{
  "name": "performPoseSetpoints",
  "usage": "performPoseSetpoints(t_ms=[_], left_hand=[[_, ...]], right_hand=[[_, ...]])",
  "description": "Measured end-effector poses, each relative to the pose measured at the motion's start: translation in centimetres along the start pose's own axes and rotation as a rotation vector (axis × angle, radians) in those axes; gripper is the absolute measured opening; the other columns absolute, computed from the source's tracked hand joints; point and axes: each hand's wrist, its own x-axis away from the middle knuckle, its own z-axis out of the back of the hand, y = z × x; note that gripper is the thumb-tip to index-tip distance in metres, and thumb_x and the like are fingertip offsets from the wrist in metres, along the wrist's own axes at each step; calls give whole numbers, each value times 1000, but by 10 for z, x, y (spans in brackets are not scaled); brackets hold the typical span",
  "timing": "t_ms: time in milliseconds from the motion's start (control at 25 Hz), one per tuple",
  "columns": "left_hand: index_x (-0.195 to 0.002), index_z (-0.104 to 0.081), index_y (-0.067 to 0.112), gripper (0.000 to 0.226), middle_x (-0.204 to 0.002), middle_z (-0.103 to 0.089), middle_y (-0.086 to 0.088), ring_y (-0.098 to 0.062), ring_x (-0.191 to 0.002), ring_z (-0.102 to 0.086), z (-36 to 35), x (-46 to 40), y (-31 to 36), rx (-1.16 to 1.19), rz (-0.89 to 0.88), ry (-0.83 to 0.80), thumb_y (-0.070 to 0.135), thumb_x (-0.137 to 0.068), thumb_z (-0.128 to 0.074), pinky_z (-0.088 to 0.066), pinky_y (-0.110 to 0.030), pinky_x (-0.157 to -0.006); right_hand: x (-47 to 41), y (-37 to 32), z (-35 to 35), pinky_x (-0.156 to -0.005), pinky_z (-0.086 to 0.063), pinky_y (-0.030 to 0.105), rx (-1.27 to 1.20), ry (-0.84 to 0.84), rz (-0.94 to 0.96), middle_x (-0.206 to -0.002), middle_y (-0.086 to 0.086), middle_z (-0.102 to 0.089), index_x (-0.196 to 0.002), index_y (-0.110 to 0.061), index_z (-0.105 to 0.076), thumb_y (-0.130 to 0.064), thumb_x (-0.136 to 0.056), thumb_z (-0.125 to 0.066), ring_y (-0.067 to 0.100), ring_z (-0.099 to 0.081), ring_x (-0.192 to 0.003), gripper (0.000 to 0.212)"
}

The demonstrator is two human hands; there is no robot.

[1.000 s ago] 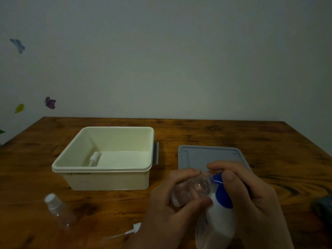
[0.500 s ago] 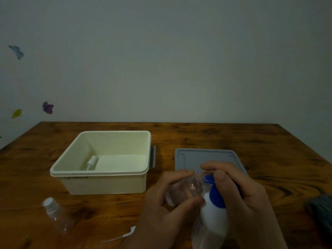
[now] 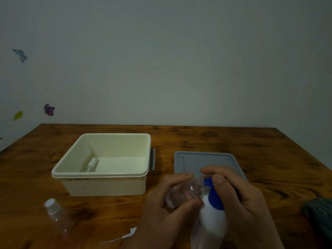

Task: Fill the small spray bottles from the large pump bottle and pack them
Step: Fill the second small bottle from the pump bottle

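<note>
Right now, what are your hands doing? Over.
Left hand holds small clear bottle at blue pump. Right hand on pump bottle. Nothing blocking cream box.

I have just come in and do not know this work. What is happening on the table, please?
A person is filling a small clear plastic bottle, held tilted in the left hand, at the blue spout of a large white pump bottle gripped by the right hand. Another clear bottle with a white cap lies on the wooden table, before the open cream box. The grey lid lies beside it.
</note>
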Motion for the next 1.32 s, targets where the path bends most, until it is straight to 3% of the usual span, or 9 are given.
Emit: performPoseSetpoints(t_ms=[200,440,680,840,1000,1200,1320], left_hand=[[-101,-51,68,53,-111,-53,43,15,-105,-52,0,0,1,4,21,8,48,-55,-68,-44,-2,-77],[-103,-51,65,54,-111,-55,41,12,-104,-55,-2,3,-1,3,41,-6,47,-56,-70,-45,-3,-77],[-99,-55,56,57,-106,-59,32,4,-95,-62,-8,4,0,90,84,3,21,-60,-77,-50,-11,-71],[-97,-58,53,50,-101,-63,24,-4,-91,-64,-12,4,-2,128,110,0,31,-56,-76,-52,-17,-71],[-96,-59,53,43,-100,-65,25,-2,-90,-64,-13,7,-4,108,82,20,41,-56,-70,-50,-13,-70],[-98,-60,51,42,-101,-66,22,-4,-88,-65,-13,8,-3,130,60,28,37,-59,-71,-51,-14,-69],[-98,-59,50,43,-103,-64,23,-4,-90,-65,-13,6,-4,151,60,11,31,-62,-74,-53,-17,-70]], right_hand=[[-1,-2,-2,-57,-43,5,-15,3,43,-95,-16,-62,-98,-48,-58,-69,-73,-41,3,-61,-72,37],[2,4,-6,-62,-45,5,-18,35,32,-95,-19,-64,-98,-42,-59,-72,-76,-38,1,-62,-79,43],[2,-1,-4,-61,-44,4,9,33,14,-97,-19,-61,-97,-41,-59,-72,-71,-39,2,-60,-79,45],[2,0,-4,-63,-44,4,-26,56,6,-96,-20,-62,-86,-36,-62,-55,-74,-39,0,-60,-80,32],[4,6,-6,-65,-46,7,-31,41,-9,-93,-19,-64,-85,-35,-65,-52,-75,-38,2,-61,-79,34],[5,2,-4,-64,-45,8,-34,28,-56,-93,-20,-64,-89,-45,-60,-45,-79,-44,3,-60,-81,20],[5,-1,-2,-64,-45,8,-27,23,-74,-96,-26,-62,-93,-48,-58,-42,-80,-41,-1,-60,-85,23]])
